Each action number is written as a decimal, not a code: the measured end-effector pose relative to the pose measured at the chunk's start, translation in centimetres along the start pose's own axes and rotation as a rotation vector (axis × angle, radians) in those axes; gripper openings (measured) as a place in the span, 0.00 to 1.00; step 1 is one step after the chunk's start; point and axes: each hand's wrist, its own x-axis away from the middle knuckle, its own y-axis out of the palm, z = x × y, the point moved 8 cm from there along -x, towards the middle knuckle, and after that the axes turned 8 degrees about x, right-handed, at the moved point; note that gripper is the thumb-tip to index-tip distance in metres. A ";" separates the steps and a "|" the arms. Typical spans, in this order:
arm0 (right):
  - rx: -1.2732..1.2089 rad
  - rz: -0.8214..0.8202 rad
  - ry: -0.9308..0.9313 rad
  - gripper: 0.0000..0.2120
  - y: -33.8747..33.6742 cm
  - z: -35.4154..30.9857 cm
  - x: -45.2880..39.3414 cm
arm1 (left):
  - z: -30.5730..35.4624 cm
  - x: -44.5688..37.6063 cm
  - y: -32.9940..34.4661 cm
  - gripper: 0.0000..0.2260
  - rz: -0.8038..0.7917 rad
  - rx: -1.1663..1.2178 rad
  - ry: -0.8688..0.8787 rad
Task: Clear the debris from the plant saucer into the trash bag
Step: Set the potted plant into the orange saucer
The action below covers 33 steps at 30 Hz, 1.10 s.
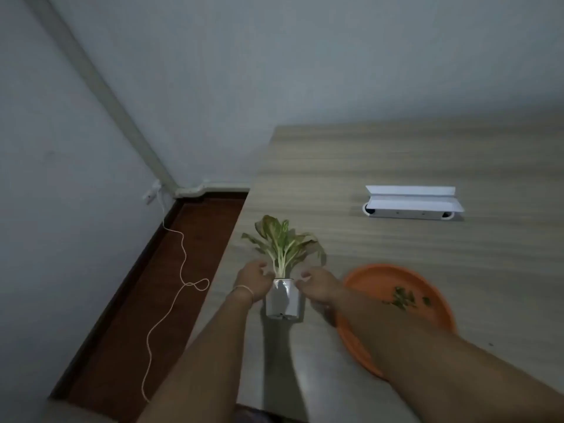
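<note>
Both hands are on the small white pot (283, 300) at lower centre of the frame: the left hand (251, 282) cups its left side near the rim, the right hand (317, 283) presses the right side, fingers curled against it, so the pot is clamped between the two. A leafy green plant (282, 239) with pale stems stands up out of it, leaves fanning toward the middle of the frame. The pot sits on the wood-grain table (396, 154). Just to its right, partly under the right forearm, lies the orange plant saucer (381, 279), and there's the debris (403, 297), bits of green leaf scattered on its right half. Upper right on the table, a white box-like object (412, 203). Lower left, a thin white cord (171, 300) trails over the dark red floor (128, 315).
</note>
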 end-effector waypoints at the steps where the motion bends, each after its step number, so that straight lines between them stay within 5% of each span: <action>1: -0.026 0.018 0.031 0.21 1.1 0.3 -0.4 | -1.4 -0.2 0.3 0.21 0.016 0.048 -0.044; 4: -0.099 0.020 0.102 0.27 5.1 3.7 -4.5 | -3.7 0.1 1.7 0.26 -0.046 0.104 -0.116; 8: -0.141 0.095 0.161 0.23 4.3 2.1 -2.0 | -4.3 -0.4 4.1 0.14 -0.171 0.118 -0.085; 14: -0.193 0.095 0.177 0.22 4.0 2.6 -3.3 | -4.8 -1.2 5.4 0.09 -0.187 0.312 -0.124; 20: -0.215 0.127 0.159 0.20 3.0 2.7 -3.2 | -3.4 -1.9 5.3 0.14 -0.134 0.407 -0.063; 25: -0.381 0.248 -0.006 0.24 -1.4 3.8 -2.0 | 1.2 -2.8 5.5 0.30 -0.099 0.389 0.046; 29: -0.471 0.282 -0.089 0.30 -5.3 7.6 -1.4 | 6.6 -2.4 8.7 0.24 -0.121 0.382 0.186; 33: -0.500 0.317 -0.089 0.31 -8.4 12.5 0.5 | 9.3 -1.7 13.9 0.29 -0.178 0.449 0.146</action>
